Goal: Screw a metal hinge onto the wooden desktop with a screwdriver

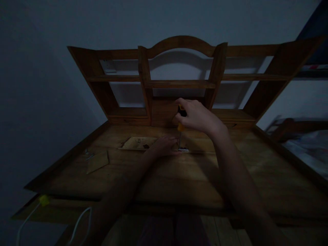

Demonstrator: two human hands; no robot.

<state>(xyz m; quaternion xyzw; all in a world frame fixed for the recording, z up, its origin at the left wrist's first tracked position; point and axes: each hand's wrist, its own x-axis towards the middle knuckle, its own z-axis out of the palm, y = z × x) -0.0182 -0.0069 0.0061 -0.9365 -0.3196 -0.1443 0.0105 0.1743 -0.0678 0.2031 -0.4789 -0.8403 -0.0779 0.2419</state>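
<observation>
My right hand (197, 116) is closed around the handle of a screwdriver (180, 127) with a black and orange grip, held upright. Its shaft points down onto a small metal bracket (183, 149) lying on the wooden desk top (179, 171). My left hand (164, 146) rests on the desk just left of the bracket, fingers bent and pressed down beside it; whether they pinch anything is too dark to make out. A pale wooden panel (138, 142) lies flat to the left of that hand.
A wooden hutch with shelves and an arched top (179, 78) stands at the back of the desk. A small brown card (97, 161) and some small metal parts (88, 154) lie at left. White cables (79, 222) and a yellow piece (44, 200) sit at lower left. A bed (307, 150) is at right.
</observation>
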